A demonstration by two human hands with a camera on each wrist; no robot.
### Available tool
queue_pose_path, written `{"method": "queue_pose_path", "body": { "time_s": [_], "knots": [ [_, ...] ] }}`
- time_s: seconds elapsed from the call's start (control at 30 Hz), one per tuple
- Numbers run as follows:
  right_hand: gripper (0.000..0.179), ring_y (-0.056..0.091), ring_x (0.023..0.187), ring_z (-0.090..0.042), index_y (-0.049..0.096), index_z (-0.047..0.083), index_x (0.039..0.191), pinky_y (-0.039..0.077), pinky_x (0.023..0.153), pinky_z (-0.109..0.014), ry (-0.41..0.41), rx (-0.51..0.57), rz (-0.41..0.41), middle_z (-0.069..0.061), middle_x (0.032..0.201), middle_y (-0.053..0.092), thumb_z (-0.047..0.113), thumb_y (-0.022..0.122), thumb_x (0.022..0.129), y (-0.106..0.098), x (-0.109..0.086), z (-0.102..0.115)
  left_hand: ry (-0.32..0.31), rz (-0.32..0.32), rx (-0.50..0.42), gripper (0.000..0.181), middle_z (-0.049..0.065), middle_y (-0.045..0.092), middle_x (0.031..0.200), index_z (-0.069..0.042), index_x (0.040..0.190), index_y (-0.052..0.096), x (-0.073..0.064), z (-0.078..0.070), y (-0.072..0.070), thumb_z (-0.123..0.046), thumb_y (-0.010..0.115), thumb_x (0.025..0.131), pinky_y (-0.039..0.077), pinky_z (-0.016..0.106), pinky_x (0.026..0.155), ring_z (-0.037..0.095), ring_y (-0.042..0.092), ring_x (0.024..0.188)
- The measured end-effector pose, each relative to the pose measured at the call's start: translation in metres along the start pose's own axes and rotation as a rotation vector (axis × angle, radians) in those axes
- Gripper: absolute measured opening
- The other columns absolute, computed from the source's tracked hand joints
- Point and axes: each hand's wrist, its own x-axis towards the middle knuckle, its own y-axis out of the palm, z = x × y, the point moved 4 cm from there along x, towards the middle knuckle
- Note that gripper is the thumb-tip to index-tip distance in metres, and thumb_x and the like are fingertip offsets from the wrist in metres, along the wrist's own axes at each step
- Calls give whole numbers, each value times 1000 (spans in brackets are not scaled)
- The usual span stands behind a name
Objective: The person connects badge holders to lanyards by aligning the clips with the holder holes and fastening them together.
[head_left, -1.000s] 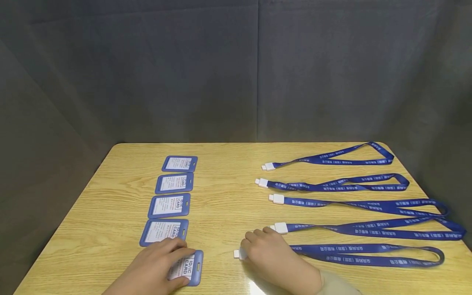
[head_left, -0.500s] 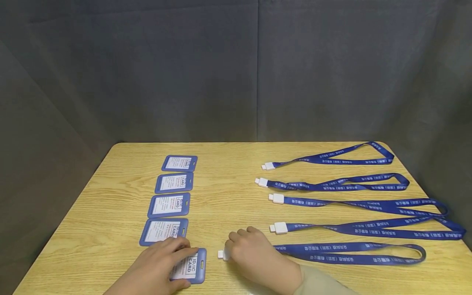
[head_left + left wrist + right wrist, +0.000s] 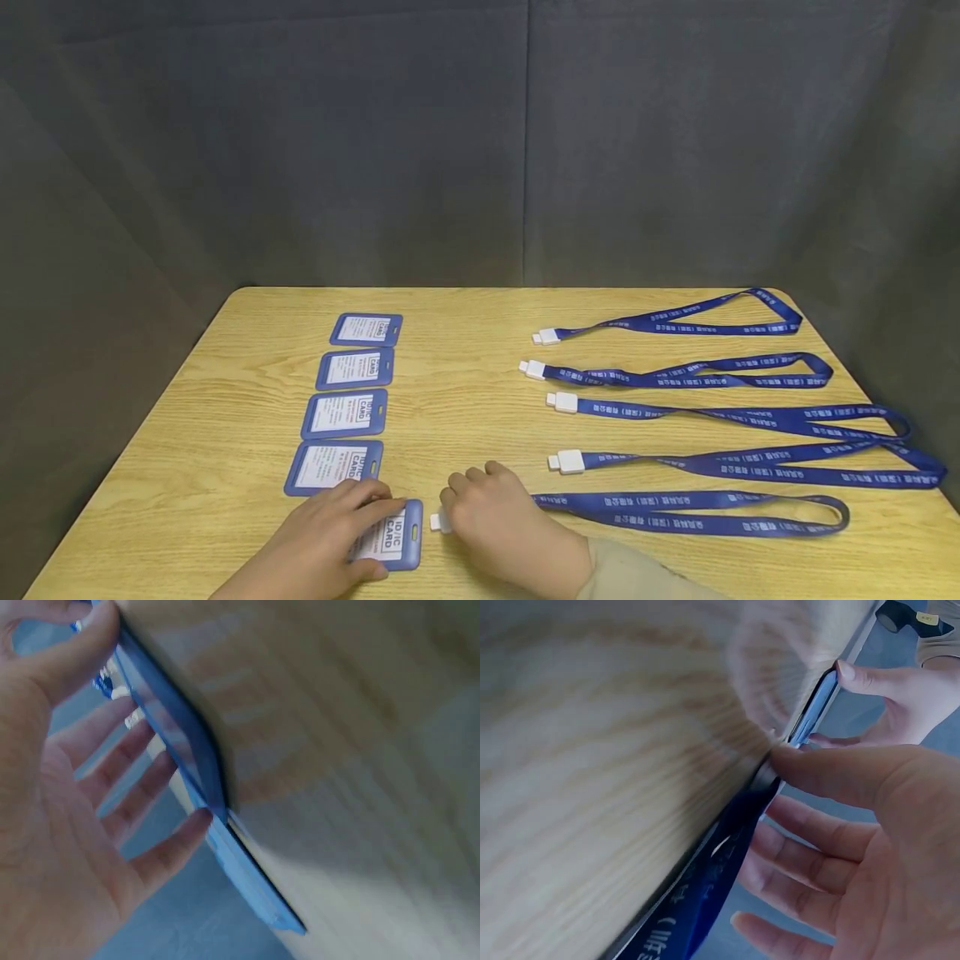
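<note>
My left hand holds the nearest blue ID card holder by its two long edges, thumb on the near one. In the left wrist view, fingertips line that card holder's rim as it lies on the table. My right hand pinches the white clip of the nearest blue lanyard. The clip's tip points at the slotted end of the card holder, a small gap away. From the right wrist, the lanyard strap trails behind the thumb and fingers; the hand covers most of the clip.
Several more blue card holders, such as one just beyond my left hand, lie in a column on the wooden table. Several lanyards, one with a white clip, stretch across the right side. A dark curtain hangs behind.
My right hand has drawn the nearest lanyard leftward, its clip closing on the card holder. The left hand's card holder has shifted slightly right and away from me.
</note>
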Motion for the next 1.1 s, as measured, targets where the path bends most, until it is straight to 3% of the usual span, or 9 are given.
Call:
{"method": "queue_pose_path", "body": {
  "time_s": [0.23,0.37,0.7,0.87,1.1],
  "knots": [
    [20,49,63,-8,68,16,85,43,61,-22,15,-3,47,7,75,56,23,82,73,0,6,4,-31,-23,-25,70,-12,56,123,-12,132,62,1,-1,2,-39,86,72,50,40,90,10,51,105],
    [19,49,62,-8,68,16,84,43,59,-21,10,-5,53,7,74,56,24,82,73,-1,9,7,-36,-34,-17,68,-13,55,121,-13,130,64,1,0,2,-39,86,71,51,39,88,9,50,102],
    [16,49,59,-8,67,15,80,36,50,-19,4,7,0,7,71,52,22,80,74,0,9,10,-9,-58,26,67,-11,54,120,-16,132,64,-2,2,3,-45,83,75,50,38,84,10,50,102],
    [13,47,58,-7,67,14,79,36,47,-17,-18,39,-43,7,70,50,18,79,75,1,8,11,6,-61,25,67,-13,54,116,-13,133,64,-2,1,5,-42,83,75,48,33,82,8,47,97],
    [8,48,62,-4,70,13,82,43,52,-15,-44,157,-36,6,74,52,15,78,79,2,9,8,20,-78,16,66,-12,54,110,-7,128,65,0,-3,6,-35,86,72,48,30,78,8,46,94]
  ]
}}
